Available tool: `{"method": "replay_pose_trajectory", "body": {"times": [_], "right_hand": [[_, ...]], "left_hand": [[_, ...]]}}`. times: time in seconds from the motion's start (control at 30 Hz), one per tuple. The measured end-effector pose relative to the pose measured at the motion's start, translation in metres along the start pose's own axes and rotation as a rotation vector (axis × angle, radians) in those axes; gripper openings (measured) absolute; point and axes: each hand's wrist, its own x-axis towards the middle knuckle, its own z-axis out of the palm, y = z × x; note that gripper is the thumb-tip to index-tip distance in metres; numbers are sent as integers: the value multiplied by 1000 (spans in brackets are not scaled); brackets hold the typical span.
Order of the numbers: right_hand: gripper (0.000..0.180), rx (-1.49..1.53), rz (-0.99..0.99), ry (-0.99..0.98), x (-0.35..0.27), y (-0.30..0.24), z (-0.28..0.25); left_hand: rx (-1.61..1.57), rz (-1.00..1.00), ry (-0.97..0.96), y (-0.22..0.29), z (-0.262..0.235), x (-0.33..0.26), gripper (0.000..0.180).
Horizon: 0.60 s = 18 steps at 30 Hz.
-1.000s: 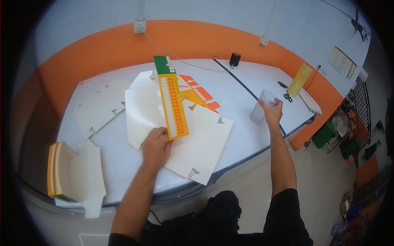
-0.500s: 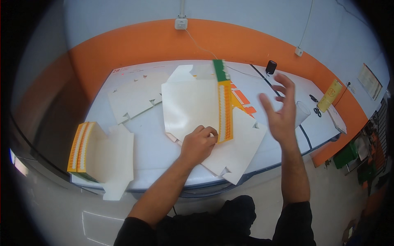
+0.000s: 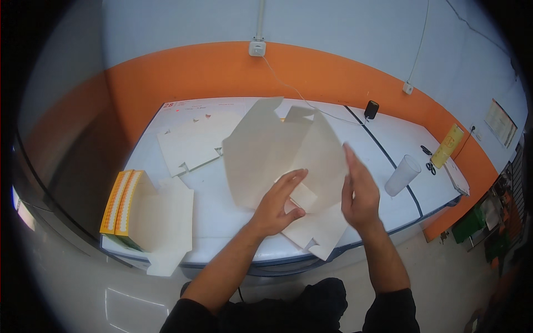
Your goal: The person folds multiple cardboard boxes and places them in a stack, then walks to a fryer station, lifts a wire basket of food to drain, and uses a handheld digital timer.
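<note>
A carton (image 3: 258,152), its pale inside facing up, stands half folded at the middle of the table, with side panels and end flaps raised. My left hand (image 3: 277,208) lies at its near end, fingers stretched and thumb apart, by a small flap. Against the outer side of the right panel rests my right hand (image 3: 362,191), its fingers straight and nothing gripped. Beneath the carton is a flat carton blank (image 3: 319,230) with notched edges. At the left front corner stand folded yellow and orange cartons (image 3: 123,205), one nested against the other, with a white flap reaching over the table edge.
Another flat blank (image 3: 191,147) lies at the far left. Rightward are a frosted cup (image 3: 403,175), black scissors (image 3: 431,167), a yellow pack (image 3: 447,145) and a small black device (image 3: 372,109) on a cable. An orange-banded wall (image 3: 194,69) bounds the table's (image 3: 244,244) back.
My right hand has come down and left onto the carton's right panel. The carton's panels have spread and lifted, turning its printed edge from view. My left hand has opened its fingers.
</note>
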Motion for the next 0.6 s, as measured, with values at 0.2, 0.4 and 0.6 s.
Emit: {"method": "replay_pose_trajectory", "body": {"times": [0.2,0.4,0.6], "right_hand": [[34,-162,-331,-283,-29,-42,-20],[33,-118,-352,-343,-40,-52,-31],[44,64,-162,-93,-51,-59,-40]], "left_hand": [[-532,-47,163,23,-12,3,96],[-773,-250,348,87,-16,22,56],[-859,-324,311,101,-16,13,59]]}}
